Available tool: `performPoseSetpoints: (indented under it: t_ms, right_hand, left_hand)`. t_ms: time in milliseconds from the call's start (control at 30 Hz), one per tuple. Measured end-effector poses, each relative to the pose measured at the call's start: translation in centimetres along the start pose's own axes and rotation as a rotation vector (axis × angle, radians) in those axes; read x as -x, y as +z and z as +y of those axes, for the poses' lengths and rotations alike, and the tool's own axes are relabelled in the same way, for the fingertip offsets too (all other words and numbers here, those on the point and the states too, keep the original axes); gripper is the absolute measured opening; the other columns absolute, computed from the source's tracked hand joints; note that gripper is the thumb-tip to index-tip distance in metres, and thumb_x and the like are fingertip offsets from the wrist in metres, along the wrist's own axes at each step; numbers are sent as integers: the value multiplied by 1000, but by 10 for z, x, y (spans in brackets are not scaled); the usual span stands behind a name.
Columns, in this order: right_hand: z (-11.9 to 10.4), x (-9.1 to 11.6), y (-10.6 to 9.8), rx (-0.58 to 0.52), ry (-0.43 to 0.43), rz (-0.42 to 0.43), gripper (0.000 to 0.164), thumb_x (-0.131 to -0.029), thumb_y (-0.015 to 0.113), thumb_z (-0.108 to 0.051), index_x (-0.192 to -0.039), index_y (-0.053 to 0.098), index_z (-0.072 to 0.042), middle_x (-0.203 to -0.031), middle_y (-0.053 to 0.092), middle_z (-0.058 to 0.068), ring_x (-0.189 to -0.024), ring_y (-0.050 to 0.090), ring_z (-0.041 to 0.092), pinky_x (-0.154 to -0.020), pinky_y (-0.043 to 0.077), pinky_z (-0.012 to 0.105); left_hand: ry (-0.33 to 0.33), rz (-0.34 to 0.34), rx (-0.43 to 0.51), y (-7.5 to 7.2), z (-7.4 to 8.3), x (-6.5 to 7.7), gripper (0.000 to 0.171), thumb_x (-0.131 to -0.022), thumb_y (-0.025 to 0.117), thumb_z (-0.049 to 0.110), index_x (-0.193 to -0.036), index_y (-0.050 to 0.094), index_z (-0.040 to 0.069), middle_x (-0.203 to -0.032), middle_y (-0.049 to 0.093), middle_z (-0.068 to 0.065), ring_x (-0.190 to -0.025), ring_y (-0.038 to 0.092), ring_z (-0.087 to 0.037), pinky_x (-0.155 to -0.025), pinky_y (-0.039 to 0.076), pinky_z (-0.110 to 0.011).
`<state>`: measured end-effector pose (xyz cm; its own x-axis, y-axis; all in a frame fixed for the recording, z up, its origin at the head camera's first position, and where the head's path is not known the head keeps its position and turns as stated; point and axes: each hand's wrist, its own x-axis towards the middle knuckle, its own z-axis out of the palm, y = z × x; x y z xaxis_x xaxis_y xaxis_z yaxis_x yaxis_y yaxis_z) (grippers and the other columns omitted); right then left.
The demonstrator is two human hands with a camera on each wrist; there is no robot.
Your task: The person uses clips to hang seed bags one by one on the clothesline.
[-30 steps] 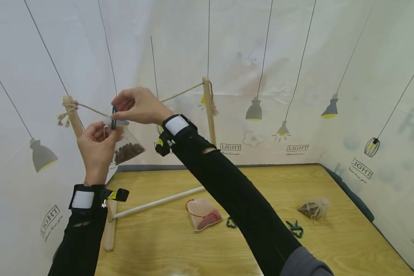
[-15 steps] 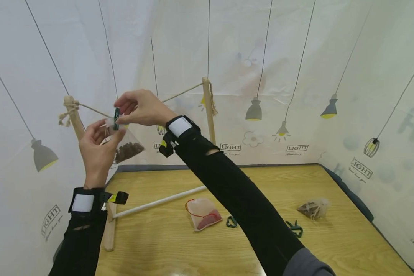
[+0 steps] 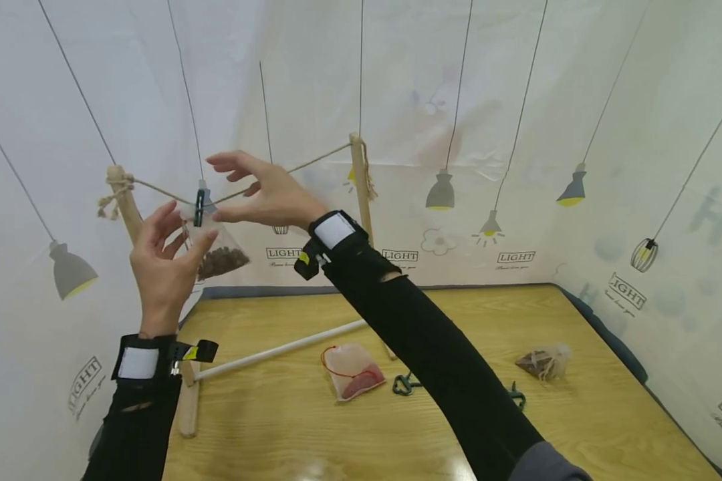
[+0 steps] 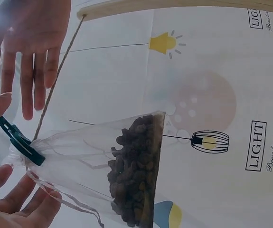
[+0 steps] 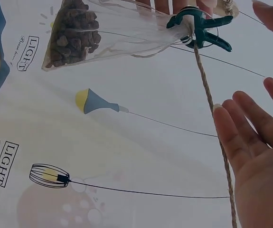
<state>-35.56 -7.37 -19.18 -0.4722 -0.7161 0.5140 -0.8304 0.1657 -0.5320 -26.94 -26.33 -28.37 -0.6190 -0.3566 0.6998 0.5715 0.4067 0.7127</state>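
So, a green clip [image 3: 200, 207] sits on the beige rope [image 3: 319, 159], clamped round the neck of a sheer bag [image 3: 222, 257], and everything else can be placed from that clip. The bag hangs below it and slants off to its right, dark brown lumps gathered in the bottom and thin drawstrings trailing down its side. Just left of and below the clip is the left hand [image 3: 165, 274], its grip released, thumb and fingers parted around the bag's neck; whether a fingertip brushes the bag I cannot tell. Just right of the clip is the right hand [image 3: 273, 190], its grip released too, fingers extended and the thumb apart from them, near the clip's edge.

To the clip's left the rope is knotted to one wooden post [image 3: 131, 212]; well to its right it reaches another post [image 3: 361, 187]. Far below the clip a white rod [image 3: 283, 344] runs above the table [image 3: 277, 427]. Down and to the clip's right lie a bag with pink contents and red cord [image 3: 355, 374], a second green clip [image 3: 404, 384], a third one [image 3: 519, 399] partly hidden by the sleeve, and, farthest right, another sheer bag with brown contents [image 3: 541, 364].
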Motion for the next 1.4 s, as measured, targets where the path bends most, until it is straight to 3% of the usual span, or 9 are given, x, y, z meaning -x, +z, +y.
performPoseSetpoints:
  t_ms: [200, 467, 733, 900, 1133, 1267, 1400]
  right_hand:
    - [6, 17, -6, 7, -47, 62, 84, -87, 83, -32, -157, 39, -19, -162, 41, -4, -142, 40, 5, -111, 43, 19]
    - [17, 50, -11, 6, -133, 153, 88, -85, 85, -25, -158, 37, -13, -161, 43, 4, -142, 43, 13, -116, 45, 33]
    - [23, 88, -22, 19, -202, 250, 90, -81, 87, -20, -156, 40, -10, -161, 42, 7, -146, 40, 13, -114, 45, 29]
    - [33, 120, -27, 50, -176, 269, 90, -79, 88, -19, -155, 41, -10, -163, 39, 6, -148, 39, 15, -113, 47, 40]
    - [54, 168, -32, 51, -94, 274, 88, -84, 86, -28, -157, 38, -14, -166, 35, 1, -152, 36, 18, -116, 45, 44]
    - [63, 191, -35, 47, -54, 303, 92, -81, 87, -17, -158, 37, -14, -165, 37, 5, -151, 37, 20, -117, 45, 44]
    - [67, 214, -36, 38, -3, 328, 95, -79, 88, -11, -158, 36, -13, -164, 37, 6, -150, 38, 24, -117, 45, 42]
  left_hand:
    - [52, 4, 1, -3, 2, 1, 68, -86, 82, 5, -147, 54, 15, -140, 59, -11, -134, 55, -19, -116, 48, -35]
    - [95, 26, 24, -13, -2, 7, 70, -84, 82, 1, -147, 54, 12, -147, 57, -11, -138, 52, -18, -118, 45, -37]
    - [175, 54, 52, -21, -5, 11, 68, -82, 80, -4, -145, 56, 7, -145, 58, -8, -136, 53, -20, -117, 46, -34]
    - [195, 96, 118, -24, 0, 16, 63, -81, 77, -10, -140, 58, -1, -140, 61, -11, -133, 56, -21, -115, 47, -33]
    - [257, 166, 171, -26, 9, 24, 53, -81, 75, -10, -133, 63, -7, -132, 65, -13, -124, 60, -28, -108, 53, -30]
    - [283, 225, 192, -29, 10, 23, 50, -80, 76, -9, -128, 65, -10, -129, 66, -17, -124, 60, -31, -106, 55, -30]
    - [273, 278, 148, -33, 13, 24, 48, -81, 76, -4, -128, 66, -7, -131, 66, -14, -128, 57, -29, -109, 52, -32]
